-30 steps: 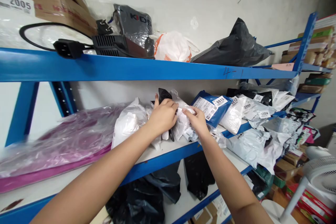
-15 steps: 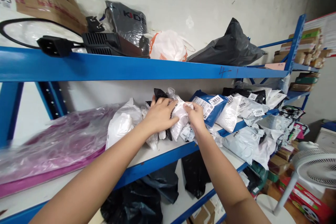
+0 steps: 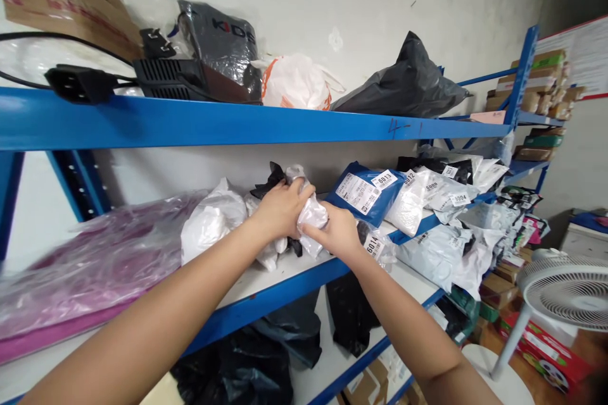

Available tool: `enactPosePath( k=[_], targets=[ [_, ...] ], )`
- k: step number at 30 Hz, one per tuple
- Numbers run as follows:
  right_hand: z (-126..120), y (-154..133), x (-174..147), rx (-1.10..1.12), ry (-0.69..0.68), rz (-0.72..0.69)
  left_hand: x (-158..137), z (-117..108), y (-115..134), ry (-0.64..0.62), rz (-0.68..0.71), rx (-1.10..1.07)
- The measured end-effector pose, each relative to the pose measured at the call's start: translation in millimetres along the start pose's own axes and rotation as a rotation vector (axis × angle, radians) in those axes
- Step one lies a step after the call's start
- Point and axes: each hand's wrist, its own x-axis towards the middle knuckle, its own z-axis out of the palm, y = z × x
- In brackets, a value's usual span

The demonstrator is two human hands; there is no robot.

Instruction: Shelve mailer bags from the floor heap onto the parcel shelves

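Observation:
A small white plastic parcel (image 3: 313, 214) stands on the middle shelf between my two hands. My left hand (image 3: 286, 207) has its fingers curled over the parcel's left side and top. From the right, my right hand (image 3: 339, 231) grips it, the thumb pressed on its front and the other fingers mostly hidden. A crumpled black bag (image 3: 268, 180) sticks up behind my left hand. Beside my right wrist lies a clear-wrapped packet labelled 6014 (image 3: 373, 244). Just behind it rests a blue parcel labelled 6013 (image 3: 363, 193).
White bags (image 3: 213, 218) and a pink plastic-wrapped item (image 3: 104, 247) fill the shelf's left. More labelled parcels (image 3: 441, 193) line the right. The blue upper beam (image 3: 213, 123) runs above my hands. A white fan (image 3: 560, 291) stands at right; black bags (image 3: 237, 361) lie below.
My right hand has shifted from the parcel's upper right corner to lower on its side. The 6014 label has come into sight beside it. My left hand's fingers curl further around the parcel.

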Motion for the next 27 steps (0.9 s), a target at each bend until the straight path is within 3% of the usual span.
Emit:
enactPosePath(
  k=[3, 5, 10, 15, 18, 21, 27],
  targets=[
    [-11, 13, -5, 0.094, -0.115, -0.172, 4, 3, -1, -0.082, -0.017, -0.018],
    [-13, 21, -15, 0.041, -0.2, -0.207, 7, 0, 0, -0.163, -0.024, -0.003],
    [5, 24, -30, -0.353, -0.209, -0.019, 18, -16, -2, -0.36, 0.055, 0.003],
    [4, 24, -22, -0.407, -0.244, -0.014, 31, -30, -13, -0.453, 0.04, -0.137],
    [-8, 30, -22, -0.362, -0.279, -0.101, 38, -30, -12, -0.468, 0.067, -0.141],
    [-15, 37, -25, -0.305, -0.223, -0.129, 47, -24, -7, -0.451, 0.095, -0.121],
    [-11, 45, -29, -0.194, -0.088, -0.119, 62, -4, -8, -0.409, -0.074, -0.137]
  ],
)
